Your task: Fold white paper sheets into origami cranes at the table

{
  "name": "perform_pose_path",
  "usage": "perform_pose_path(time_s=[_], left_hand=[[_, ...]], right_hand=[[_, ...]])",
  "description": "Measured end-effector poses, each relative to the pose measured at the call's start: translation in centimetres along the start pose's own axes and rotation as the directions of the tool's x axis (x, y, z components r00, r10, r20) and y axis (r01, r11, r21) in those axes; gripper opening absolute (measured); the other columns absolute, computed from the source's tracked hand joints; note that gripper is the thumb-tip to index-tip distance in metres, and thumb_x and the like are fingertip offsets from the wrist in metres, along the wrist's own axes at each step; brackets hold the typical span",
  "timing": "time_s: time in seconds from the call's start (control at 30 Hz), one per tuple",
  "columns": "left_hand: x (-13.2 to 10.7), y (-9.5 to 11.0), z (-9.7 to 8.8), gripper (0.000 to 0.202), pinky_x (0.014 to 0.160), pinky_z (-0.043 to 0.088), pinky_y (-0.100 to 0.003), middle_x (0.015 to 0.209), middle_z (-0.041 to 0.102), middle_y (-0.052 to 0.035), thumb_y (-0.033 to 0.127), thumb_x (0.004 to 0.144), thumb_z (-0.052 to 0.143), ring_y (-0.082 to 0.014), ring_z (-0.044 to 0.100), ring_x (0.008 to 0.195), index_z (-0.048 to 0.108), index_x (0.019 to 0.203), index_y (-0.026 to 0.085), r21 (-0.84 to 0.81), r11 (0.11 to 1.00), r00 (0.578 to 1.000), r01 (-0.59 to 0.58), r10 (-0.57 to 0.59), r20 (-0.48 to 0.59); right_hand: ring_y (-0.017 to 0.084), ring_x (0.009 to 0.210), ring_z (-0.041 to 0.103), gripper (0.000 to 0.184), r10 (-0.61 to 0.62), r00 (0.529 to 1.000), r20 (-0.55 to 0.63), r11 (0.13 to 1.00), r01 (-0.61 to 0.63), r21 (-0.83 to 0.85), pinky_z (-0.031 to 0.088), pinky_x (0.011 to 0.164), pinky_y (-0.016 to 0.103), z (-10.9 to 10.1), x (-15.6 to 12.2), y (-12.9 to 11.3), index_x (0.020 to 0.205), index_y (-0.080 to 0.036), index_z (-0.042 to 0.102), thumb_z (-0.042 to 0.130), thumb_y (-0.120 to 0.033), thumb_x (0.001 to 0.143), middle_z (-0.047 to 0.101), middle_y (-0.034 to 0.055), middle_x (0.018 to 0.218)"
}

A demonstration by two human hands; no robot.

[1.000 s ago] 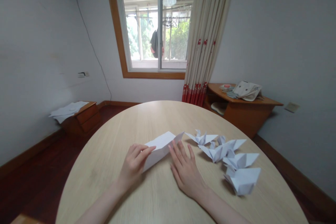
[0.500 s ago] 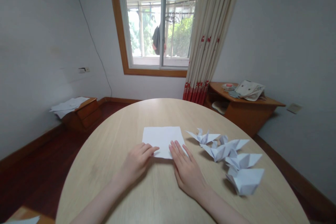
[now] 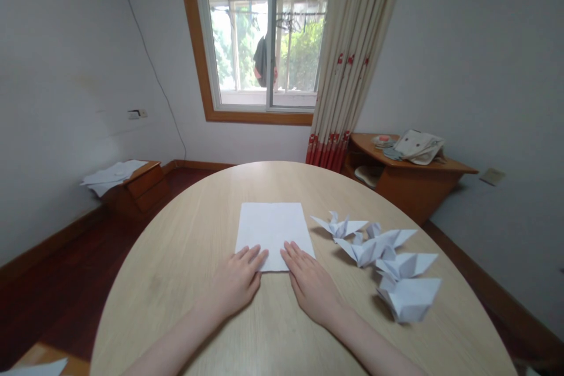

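A white sheet of paper [image 3: 273, 226] lies flat on the round wooden table in front of me. My left hand [image 3: 240, 276] rests on its near left corner, fingers laid out flat. On the near right corner lies my right hand [image 3: 308, 282], palm down with the fingers stretched forward. Both hands cover parts of the paper's near edge; its far edge shows whole. To the right stand several folded white paper cranes [image 3: 374, 247], the closest of them [image 3: 409, 299] beside my right forearm and apart from it.
The round table [image 3: 176, 282] fills the foreground. Beyond it are a window [image 3: 264, 41] and a patterned curtain [image 3: 348, 70]. A corner desk [image 3: 409, 182] holding a cloth bag [image 3: 418, 147] stands at the right. Paper sheets [image 3: 114, 173] lie on a low cabinet at the left.
The paper now looks deeper from front to back, its far edge farther away. My left fingers have straightened from a curled grip to lie flat; my right hand has shifted slightly.
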State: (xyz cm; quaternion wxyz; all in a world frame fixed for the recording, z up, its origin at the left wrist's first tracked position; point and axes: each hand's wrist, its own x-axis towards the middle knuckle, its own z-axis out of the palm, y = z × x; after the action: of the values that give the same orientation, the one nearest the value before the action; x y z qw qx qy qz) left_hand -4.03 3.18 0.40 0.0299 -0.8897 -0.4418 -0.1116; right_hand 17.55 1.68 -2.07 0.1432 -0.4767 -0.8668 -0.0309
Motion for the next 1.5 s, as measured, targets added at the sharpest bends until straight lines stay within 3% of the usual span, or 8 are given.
perform_pose_path(time_s=[0.27, 0.4, 0.6, 0.7, 0.9, 1.07, 1.3, 1.5], left_hand=[[-0.2, 1.3, 1.6, 0.056, 0.103, 0.039, -0.058, 0.146, 0.044, -0.0115, 0.009, 0.082, 0.047, -0.0379, 0.041, 0.132, 0.047, 0.137, 0.021, -0.012, 0.997, 0.993, 0.080, -0.078, 0.092], [-0.1, 1.6, 0.9, 0.053, 0.107, 0.035, -0.056, 0.148, 0.040, -0.0100, 0.011, 0.086, 0.044, -0.0351, 0.035, 0.136, 0.046, 0.138, 0.020, 0.022, 0.994, 0.979, 0.104, -0.107, 0.173], [-0.1, 1.4, 0.5, 0.047, 0.110, 0.034, -0.049, 0.147, 0.041, -0.0136, 0.007, 0.087, 0.041, -0.0278, 0.036, 0.137, 0.051, 0.133, 0.014, 0.033, 0.995, 0.987, 0.092, -0.095, 0.129], [0.0, 1.4, 0.4, 0.044, 0.110, 0.036, -0.043, 0.145, 0.044, -0.0143, 0.007, 0.089, 0.041, -0.0268, 0.039, 0.135, 0.052, 0.131, 0.011, 0.021, 0.996, 0.986, 0.089, -0.091, 0.143], [0.3, 1.5, -0.2, 0.035, 0.109, 0.037, -0.044, 0.140, 0.050, -0.0154, 0.017, 0.094, 0.046, -0.0273, 0.043, 0.133, 0.056, 0.126, 0.010, -0.030, 0.987, 0.972, 0.158, -0.150, 0.182], [0.5, 1.1, -1.2, 0.024, 0.097, 0.048, -0.041, 0.135, 0.057, -0.0111, 0.024, 0.095, 0.050, -0.0265, 0.050, 0.127, 0.064, 0.113, 0.018, -0.049, 0.980, 0.964, 0.194, -0.181, 0.196], [0.5, 0.6, -2.2, 0.025, 0.079, 0.052, -0.032, 0.105, 0.071, -0.0062, 0.033, 0.097, 0.049, -0.0241, 0.064, 0.103, 0.069, 0.092, 0.020, -0.026, 0.984, 0.970, 0.177, -0.170, 0.176], [0.5, 0.5, -2.9, 0.023, 0.066, 0.048, -0.029, 0.096, 0.068, -0.0056, 0.035, 0.096, 0.050, -0.0236, 0.063, 0.094, 0.066, 0.090, 0.018, -0.001, 0.977, 0.962, 0.213, -0.210, 0.176]], right_hand=[[0.025, 0.137, 0.037, 0.053, -0.022, 0.997, 0.072, 1.000, 0.020, 0.022, 0.036, 0.109, 0.047, -1.0, -0.1, -0.3, 0.138, -0.014, 0.048, 0.035, -0.006, 0.087, 0.046, 0.0113, 0.145], [0.028, 0.136, 0.037, 0.055, -0.019, 0.990, 0.139, 0.999, 0.014, 0.036, 0.033, 0.111, 0.049, -1.6, -0.2, -0.7, 0.138, -0.012, 0.048, 0.039, -0.006, 0.084, 0.046, 0.0124, 0.144], [0.029, 0.138, 0.034, 0.058, -0.046, 0.987, 0.156, 0.993, 0.028, 0.113, 0.023, 0.115, 0.053, -2.4, -0.5, -1.1, 0.135, -0.012, 0.051, 0.043, -0.006, 0.078, 0.048, 0.0105, 0.143], [0.026, 0.136, 0.039, 0.060, -0.069, 0.985, 0.160, 0.984, 0.041, 0.174, 0.027, 0.115, 0.048, -2.7, -0.6, -0.9, 0.134, -0.011, 0.053, 0.044, -0.005, 0.075, 0.049, 0.0111, 0.142], [0.025, 0.130, 0.047, 0.064, -0.098, 0.987, 0.125, 0.957, 0.059, 0.285, 0.039, 0.108, 0.044, -2.9, -0.9, 0.0, 0.131, -0.012, 0.056, 0.045, -0.003, 0.068, 0.054, 0.0114, 0.138], [0.021, 0.123, 0.055, 0.053, -0.126, 0.992, 0.020, 0.889, 0.104, 0.445, 0.047, 0.099, 0.040, -2.2, -0.6, 0.7, 0.125, -0.018, 0.062, 0.044, -0.004, 0.077, 0.064, 0.0073, 0.126], [0.024, 0.101, 0.069, 0.029, 0.086, 0.996, 0.016, 0.749, -0.075, 0.659, 0.051, 0.088, 0.040, -1.6, -0.2, 1.0, 0.110, -0.025, 0.072, 0.050, -0.026, 0.090, 0.072, 0.0061, 0.112], [0.021, 0.064, 0.068, 0.033, 0.246, 0.965, -0.087, 0.743, -0.130, 0.656, 0.050, 0.062, 0.029, -1.6, -0.2, 1.1, 0.075, -0.022, 0.075, 0.050, -0.038, 0.090, 0.075, 0.0005, 0.069]])
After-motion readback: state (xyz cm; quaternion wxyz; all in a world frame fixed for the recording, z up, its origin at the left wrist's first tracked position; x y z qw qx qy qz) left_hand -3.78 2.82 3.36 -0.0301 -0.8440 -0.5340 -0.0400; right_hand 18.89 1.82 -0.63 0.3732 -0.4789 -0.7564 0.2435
